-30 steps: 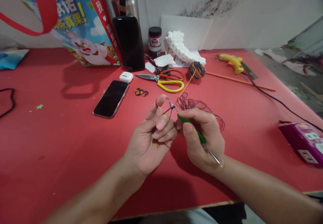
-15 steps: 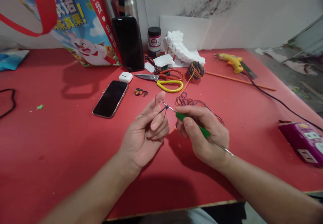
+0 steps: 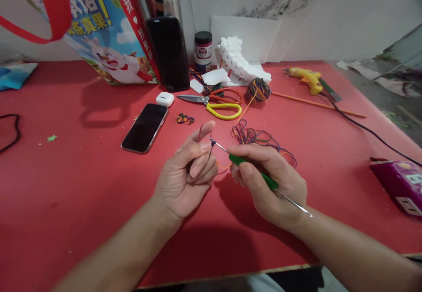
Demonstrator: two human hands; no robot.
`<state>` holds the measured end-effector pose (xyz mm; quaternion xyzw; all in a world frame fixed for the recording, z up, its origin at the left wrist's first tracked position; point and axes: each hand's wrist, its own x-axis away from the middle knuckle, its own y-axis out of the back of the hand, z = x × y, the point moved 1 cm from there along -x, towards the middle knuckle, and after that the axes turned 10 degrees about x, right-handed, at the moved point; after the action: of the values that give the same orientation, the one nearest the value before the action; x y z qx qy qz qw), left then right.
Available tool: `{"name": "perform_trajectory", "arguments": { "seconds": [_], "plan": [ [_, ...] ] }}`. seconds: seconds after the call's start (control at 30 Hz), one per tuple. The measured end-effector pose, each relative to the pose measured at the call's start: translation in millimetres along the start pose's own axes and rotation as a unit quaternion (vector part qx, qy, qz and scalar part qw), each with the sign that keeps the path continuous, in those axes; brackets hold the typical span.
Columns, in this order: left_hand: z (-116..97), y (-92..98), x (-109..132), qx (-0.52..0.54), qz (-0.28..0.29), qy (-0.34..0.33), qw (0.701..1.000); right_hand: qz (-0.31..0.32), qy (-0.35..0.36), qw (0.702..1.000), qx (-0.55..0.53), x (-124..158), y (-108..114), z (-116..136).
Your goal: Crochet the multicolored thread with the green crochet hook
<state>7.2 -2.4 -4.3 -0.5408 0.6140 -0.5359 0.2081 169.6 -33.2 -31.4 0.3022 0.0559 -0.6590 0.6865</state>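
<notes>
Crochet hook (image 3: 270,181) lies pinched between fingers (image 3: 255,151) of the right hand (image 3: 271,200).

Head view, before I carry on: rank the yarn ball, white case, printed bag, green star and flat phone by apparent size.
Largest to smallest:
1. printed bag
2. flat phone
3. yarn ball
4. white case
5. green star

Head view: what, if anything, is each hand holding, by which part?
Right hand: crochet hook, by its green handle. Left hand: yarn, close to the small dark knot; exact pinch point unclear.
</notes>
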Motion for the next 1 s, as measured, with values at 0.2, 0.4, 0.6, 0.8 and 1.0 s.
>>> {"name": "perform_trajectory", "arguments": {
  "seconds": [0.2, 0.4, 0.6, 0.8, 1.0],
  "plan": [
    [-3, -0.6, 1, 0.016, 0.006, 0.009, 1.0, 0.002, 0.004, 1.0, 0.019, -2, 1, 3],
    [-6, -3.1, 1, 0.031, 0.005, 0.022, 0.999, 0.0, -0.002, 1.0, 0.026, -1, 2, 4],
    [-14, -4.8, 2, 0.032, -0.008, 0.027, 0.999, 0.006, 0.011, 1.0, 0.028, -2, 4, 4],
    [-20, -5.0, 4, 0.041, -0.006, 0.056, 0.998, 0.015, 0.028, 0.999, 0.005, -8, 8, 4],
    [-27, -6.3, 4, 0.04, -0.008, 0.092, 0.995, 0.04, 0.033, 0.997, -0.049, -20, 19, 5]
  ]
}}
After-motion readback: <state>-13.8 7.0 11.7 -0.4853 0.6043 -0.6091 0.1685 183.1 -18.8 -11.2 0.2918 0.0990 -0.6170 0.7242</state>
